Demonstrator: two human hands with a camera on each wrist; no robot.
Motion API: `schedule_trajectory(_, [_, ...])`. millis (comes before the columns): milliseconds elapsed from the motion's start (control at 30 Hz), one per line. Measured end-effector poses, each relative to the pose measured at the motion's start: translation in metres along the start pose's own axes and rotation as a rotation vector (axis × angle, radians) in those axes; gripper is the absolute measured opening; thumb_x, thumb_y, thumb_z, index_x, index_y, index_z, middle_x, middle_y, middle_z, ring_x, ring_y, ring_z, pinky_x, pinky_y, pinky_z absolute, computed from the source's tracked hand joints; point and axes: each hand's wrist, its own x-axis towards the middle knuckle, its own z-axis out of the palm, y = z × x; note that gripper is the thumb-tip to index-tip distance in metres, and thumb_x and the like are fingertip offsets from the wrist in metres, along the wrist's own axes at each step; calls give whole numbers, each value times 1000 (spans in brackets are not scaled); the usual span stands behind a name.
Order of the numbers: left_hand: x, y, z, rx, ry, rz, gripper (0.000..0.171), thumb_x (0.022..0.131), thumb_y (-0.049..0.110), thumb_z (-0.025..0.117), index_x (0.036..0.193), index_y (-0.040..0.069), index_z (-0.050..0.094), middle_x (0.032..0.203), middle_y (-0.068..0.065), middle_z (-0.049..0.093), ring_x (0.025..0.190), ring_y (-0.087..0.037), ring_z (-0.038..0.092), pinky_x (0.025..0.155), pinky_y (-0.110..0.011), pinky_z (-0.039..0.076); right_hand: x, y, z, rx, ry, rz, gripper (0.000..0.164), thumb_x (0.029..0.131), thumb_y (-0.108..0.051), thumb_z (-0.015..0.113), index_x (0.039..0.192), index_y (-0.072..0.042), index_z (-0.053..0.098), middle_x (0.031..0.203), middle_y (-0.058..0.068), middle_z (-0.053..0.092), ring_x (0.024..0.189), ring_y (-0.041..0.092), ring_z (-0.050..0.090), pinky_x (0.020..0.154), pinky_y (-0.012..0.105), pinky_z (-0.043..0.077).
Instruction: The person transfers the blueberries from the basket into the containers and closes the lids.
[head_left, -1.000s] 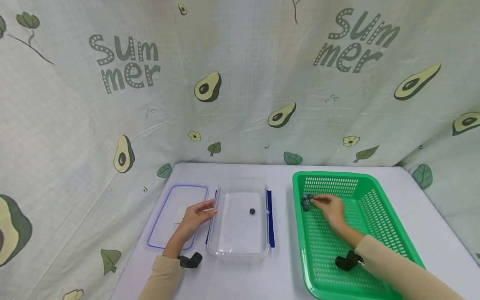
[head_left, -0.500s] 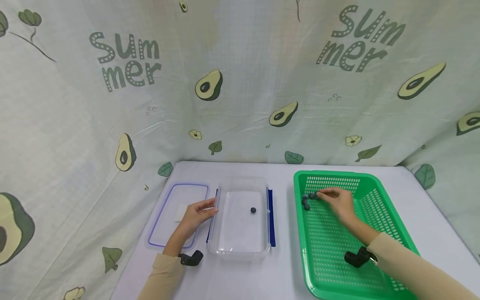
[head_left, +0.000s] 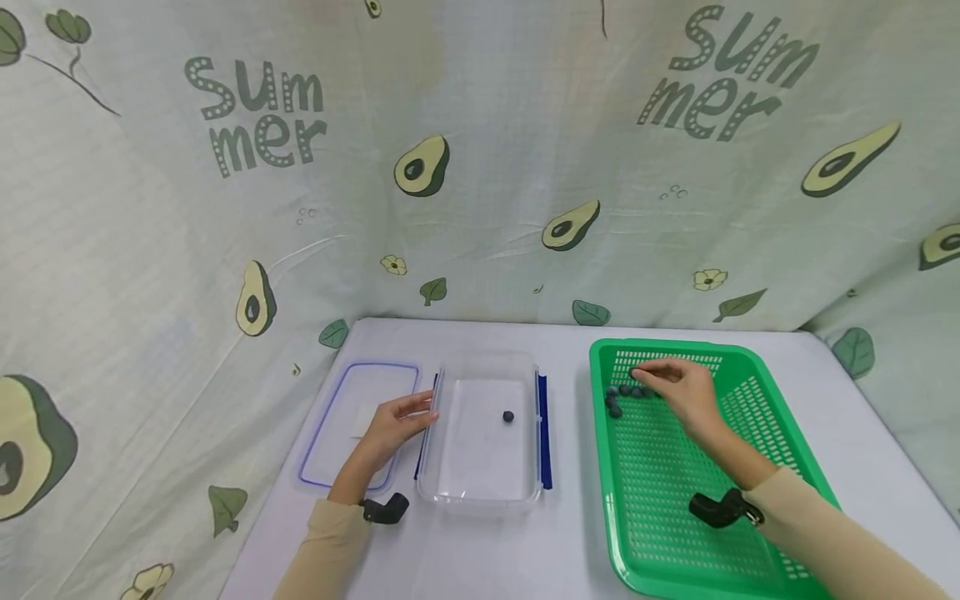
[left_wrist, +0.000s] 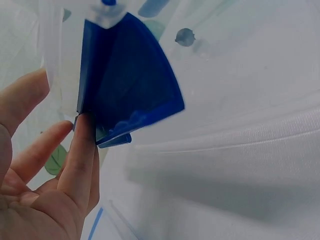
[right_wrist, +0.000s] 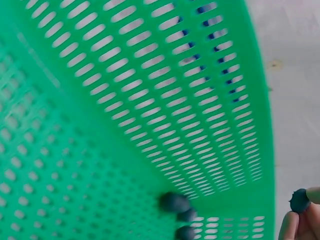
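Note:
My right hand (head_left: 684, 390) pinches a blueberry (right_wrist: 300, 201) between thumb and fingertips, above the far left part of the green basket (head_left: 611, 508). Below it, several more blueberries (head_left: 626, 390) lie in the basket's far left corner, along its walls. My left hand (head_left: 393, 429) rests at the left side of a clear plastic container (head_left: 480, 502), fingers nearly straight. In the left wrist view its fingertips (left_wrist: 84, 125) touch the blue latch flap (left_wrist: 132, 75) hanging from that side. A single blueberry (head_left: 508, 417) sits inside the container.
A clear lid with a blue seal (head_left: 318, 433) lies on the white table (head_left: 570, 533) left of the container, partly behind my left forearm. Another blue flap (head_left: 544, 433) hangs on the container's right side. A printed curtain (head_left: 480, 167) stands behind the table.
My right hand has moved right along the blueberries, then up and away from them with one pinched. More of the berry row now shows. My left hand stays at the container.

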Motion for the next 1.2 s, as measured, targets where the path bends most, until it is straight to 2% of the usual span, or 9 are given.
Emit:
schedule_trajectory(100, [1, 0, 0, 7, -8, 3, 54, 88, 22, 79, 136, 7, 61, 130, -17, 63, 121, -34, 58, 101, -43, 49, 0, -7, 2, 37, -19, -10, 33, 91, -21, 76, 107, 7, 71, 96, -5, 72, 86, 0, 66, 74, 18, 55])
schedule_trajectory(433, [-2, 4, 1, -12, 1, -17, 51, 90, 15, 76, 136, 0, 59, 134, -22, 59, 121, -36, 58, 101, -43, 48, -3, -34, 20, 170, -129, -4, 30, 90, -15, 76, 107, 10, 70, 100, 7, 73, 91, 8, 68, 80, 21, 55])
schedule_trajectory(700, [-19, 34, 2, -3, -18, -1, 49, 91, 10, 73, 135, -7, 57, 133, -25, 58, 118, -37, 60, 99, -40, 50, 1, -55, 40, 211, -165, 20, 31, 88, -16, 78, 105, 9, 71, 97, 6, 73, 88, 11, 68, 78, 26, 57])
schedule_trajectory(867, [-13, 20, 3, -17, 1, -10, 51, 90, 15, 76, 135, -3, 59, 133, -22, 60, 119, -36, 59, 99, -42, 50, 5, -65, 53, 235, -208, 10, 29, 88, -13, 79, 104, 9, 71, 98, 12, 72, 88, 13, 68, 80, 26, 57])
schedule_trajectory(967, [-14, 22, 3, -17, 1, -12, 51, 90, 15, 76, 134, -2, 60, 129, -21, 62, 117, -34, 61, 98, -40, 51, 8, -69, 61, 250, -239, 6, 28, 87, -12, 79, 103, 9, 71, 97, 14, 72, 88, 14, 68, 79, 25, 56])
schedule_trajectory(1067, [-21, 36, 3, -14, -13, -22, 50, 90, 12, 75, 134, -4, 59, 125, -22, 63, 113, -32, 62, 97, -38, 52, 12, -73, 70, 270, -267, 9, 27, 86, -12, 79, 103, 8, 71, 96, 11, 73, 88, 15, 69, 80, 26, 56])
schedule_trajectory(1200, [-15, 28, 2, -22, -6, -27, 50, 90, 11, 75, 134, -5, 58, 123, -22, 64, 109, -29, 63, 95, -36, 52, 18, -78, 83, 308, -297, 19, 27, 86, -10, 80, 103, 9, 71, 96, 11, 74, 89, 17, 69, 82, 27, 56])
